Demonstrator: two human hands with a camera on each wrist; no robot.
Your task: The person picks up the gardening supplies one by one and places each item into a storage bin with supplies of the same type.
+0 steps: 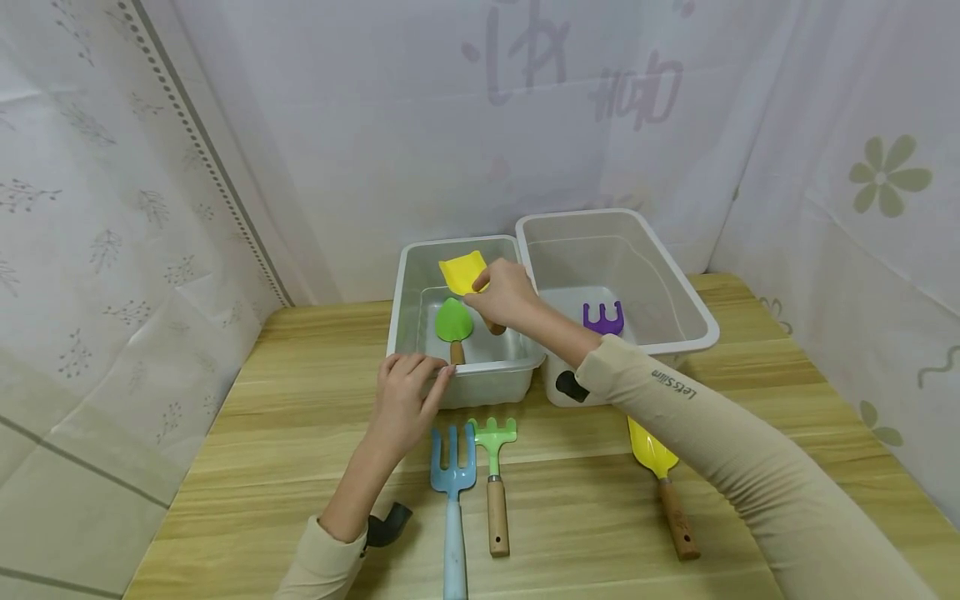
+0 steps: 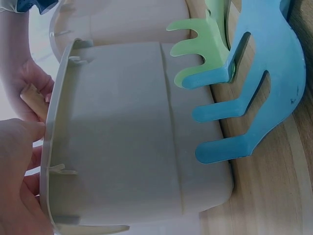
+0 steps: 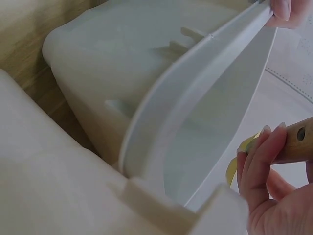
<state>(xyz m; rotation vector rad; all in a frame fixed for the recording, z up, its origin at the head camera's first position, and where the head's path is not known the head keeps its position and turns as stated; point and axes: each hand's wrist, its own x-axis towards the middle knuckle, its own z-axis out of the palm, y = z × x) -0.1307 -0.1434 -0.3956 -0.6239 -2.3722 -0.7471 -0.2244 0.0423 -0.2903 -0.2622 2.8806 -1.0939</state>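
Note:
My right hand [image 1: 506,293] holds a small yellow shovel [image 1: 462,271] by its wooden handle [image 3: 296,139], above the left white plastic bin [image 1: 399,292]. Inside that bin lies a green leaf-shaped trowel [image 1: 453,320] with a wooden handle. My left hand [image 1: 405,400] grips the bin's front rim [image 2: 50,142], its fingers hooked over the edge. On the table in front of the bin are a blue hand fork [image 1: 453,479] and a light green rake [image 1: 492,437] with a wooden handle.
A second white bin [image 1: 693,321] stands to the right, holding a purple rake head [image 1: 603,319]. Beneath my right forearm a yellow trowel [image 1: 652,450] lies on the wooden table [image 1: 577,517]. Patterned white cloth [image 1: 337,150] hangs behind and at both sides.

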